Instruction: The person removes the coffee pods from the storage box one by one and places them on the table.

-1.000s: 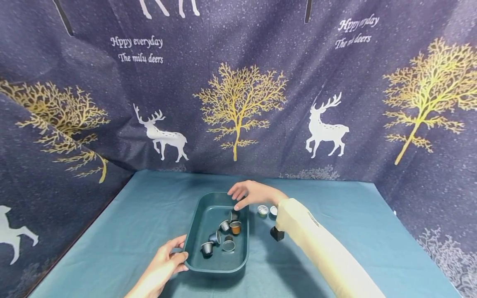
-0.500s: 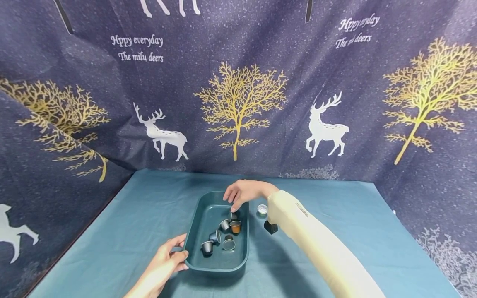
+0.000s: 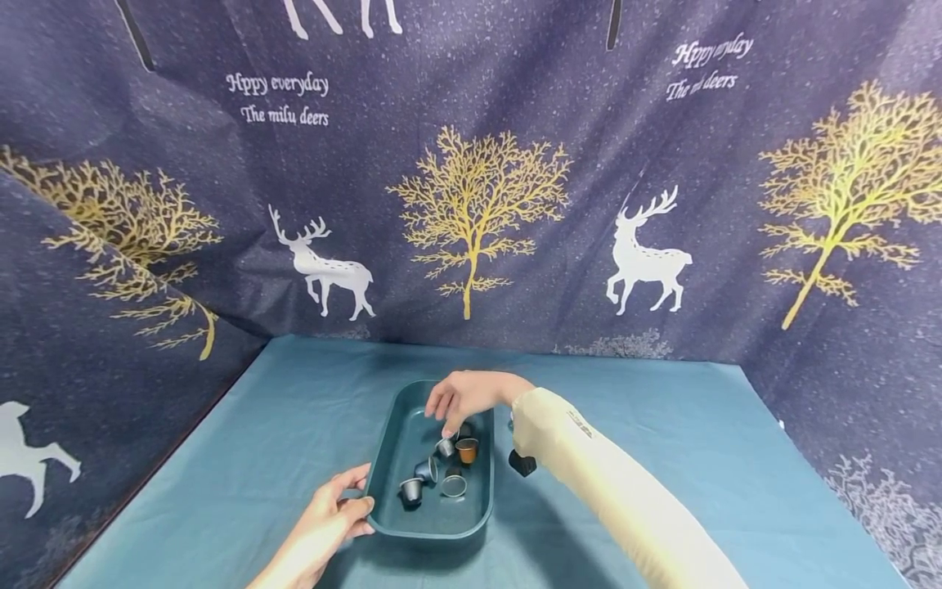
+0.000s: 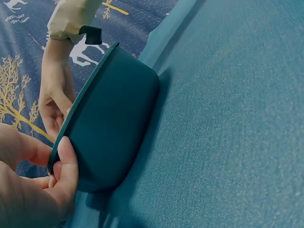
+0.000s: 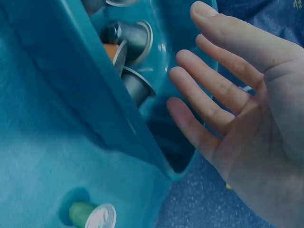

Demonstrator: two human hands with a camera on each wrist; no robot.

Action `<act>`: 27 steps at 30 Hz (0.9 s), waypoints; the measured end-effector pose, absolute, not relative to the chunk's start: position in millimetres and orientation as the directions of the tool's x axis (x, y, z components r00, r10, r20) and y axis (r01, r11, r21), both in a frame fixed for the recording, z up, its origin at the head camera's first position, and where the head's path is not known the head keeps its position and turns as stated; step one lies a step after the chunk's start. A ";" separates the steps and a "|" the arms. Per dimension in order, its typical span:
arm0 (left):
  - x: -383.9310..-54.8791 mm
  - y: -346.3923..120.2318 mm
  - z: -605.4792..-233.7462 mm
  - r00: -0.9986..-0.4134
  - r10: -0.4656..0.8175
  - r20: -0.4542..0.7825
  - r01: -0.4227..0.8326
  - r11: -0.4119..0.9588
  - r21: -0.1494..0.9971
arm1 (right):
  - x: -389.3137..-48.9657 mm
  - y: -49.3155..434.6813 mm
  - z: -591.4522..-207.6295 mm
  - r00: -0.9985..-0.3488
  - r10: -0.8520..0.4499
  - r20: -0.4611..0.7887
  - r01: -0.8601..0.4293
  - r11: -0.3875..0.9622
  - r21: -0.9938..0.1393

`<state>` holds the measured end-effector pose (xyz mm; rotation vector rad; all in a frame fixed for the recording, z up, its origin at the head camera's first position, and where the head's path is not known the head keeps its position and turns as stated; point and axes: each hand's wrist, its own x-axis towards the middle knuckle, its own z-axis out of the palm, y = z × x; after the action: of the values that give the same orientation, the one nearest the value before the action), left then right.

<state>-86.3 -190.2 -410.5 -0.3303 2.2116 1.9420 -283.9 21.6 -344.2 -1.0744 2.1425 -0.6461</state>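
My left hand (image 3: 327,515) pinches the near left rim of a dark green plastic tub (image 3: 430,530); in the left wrist view its thumb and fingers grip the tub's edge. My right hand (image 3: 467,394) hovers over the far right part of the tub, its fingers loosely bent with nothing between them in the right wrist view. Several coffee capsules lie scattered inside: an orange one (image 3: 467,451), a silver one (image 3: 445,447), a blue one (image 3: 426,469), a dark grey one (image 3: 411,492) and one with its lid facing up (image 3: 454,486). The silver capsule sits just below the right fingertips.
A green capsule with a silver lid (image 5: 92,216) lies on the blue-green tablecloth (image 3: 625,458) right of the tub, mostly behind the right sleeve (image 3: 611,483) in the head view. A patterned curtain (image 3: 471,204) hangs behind the table. A small black box (image 3: 522,463) is at the right cuff.
My right hand has moved left and nearer over the tub, from the dark capsule towards the silver one. The sleeve now covers the loose capsules on the table. My left hand stays on the rim.
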 end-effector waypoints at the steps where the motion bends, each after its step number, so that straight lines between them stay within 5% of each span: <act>1: -86.2 -190.1 -410.5 -0.960 -0.047 -0.277 -0.280 0.124 0.952 | -282.0 19.7 -345.0 -0.450 -0.830 -0.329 -0.510 0.541 -0.668; 27: -85.7 -190.5 -412.1 -0.966 -0.022 -0.256 -0.257 0.111 0.960 | -251.2 -18.9 -360.8 -0.292 -0.891 -0.347 -0.609 0.453 -0.652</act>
<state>-85.7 -190.5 -412.1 -0.2802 2.2011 1.9634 -251.2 -18.9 -360.8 -1.2502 2.0158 -0.5255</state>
